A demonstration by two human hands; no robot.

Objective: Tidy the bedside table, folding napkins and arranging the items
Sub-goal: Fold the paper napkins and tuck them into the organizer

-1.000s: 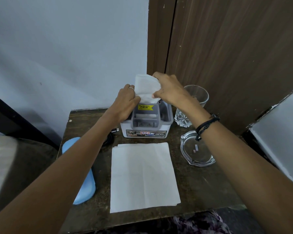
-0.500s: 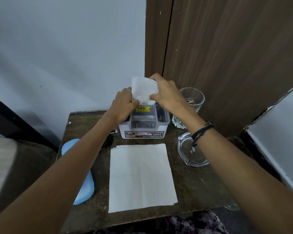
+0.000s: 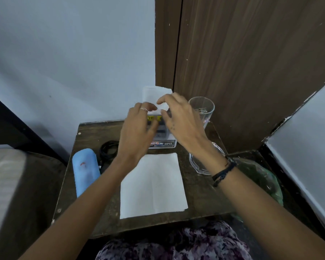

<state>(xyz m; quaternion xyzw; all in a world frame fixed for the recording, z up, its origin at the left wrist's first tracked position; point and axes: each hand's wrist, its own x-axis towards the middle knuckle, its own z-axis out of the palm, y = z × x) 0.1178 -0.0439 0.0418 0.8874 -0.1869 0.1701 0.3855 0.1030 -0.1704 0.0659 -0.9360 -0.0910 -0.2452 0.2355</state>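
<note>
A folded white napkin (image 3: 152, 95) stands upright in the white and grey holder box (image 3: 166, 143) at the back of the dark bedside table (image 3: 201, 194). My left hand (image 3: 136, 130) hovers in front of the holder, fingertips at the napkin's lower left edge. My right hand (image 3: 182, 121) is beside it, fingers spread, the index fingertip over the napkin's right side. Neither hand pinches it. A larger napkin (image 3: 154, 184) lies flat and unfolded in the middle of the table. Both hands hide most of the holder.
A tall clear glass (image 3: 202, 109) stands right of the holder, with a glass ashtray (image 3: 196, 166) in front of it. A blue case (image 3: 84, 171) and a coiled black cable (image 3: 109, 149) lie at the left. A green plastic bag (image 3: 261, 177) sits beside the table's right edge.
My hands have let go of the folded napkin and drawn back toward me; it now stands in the holder. My view has tilted down and shows more of the table front.
</note>
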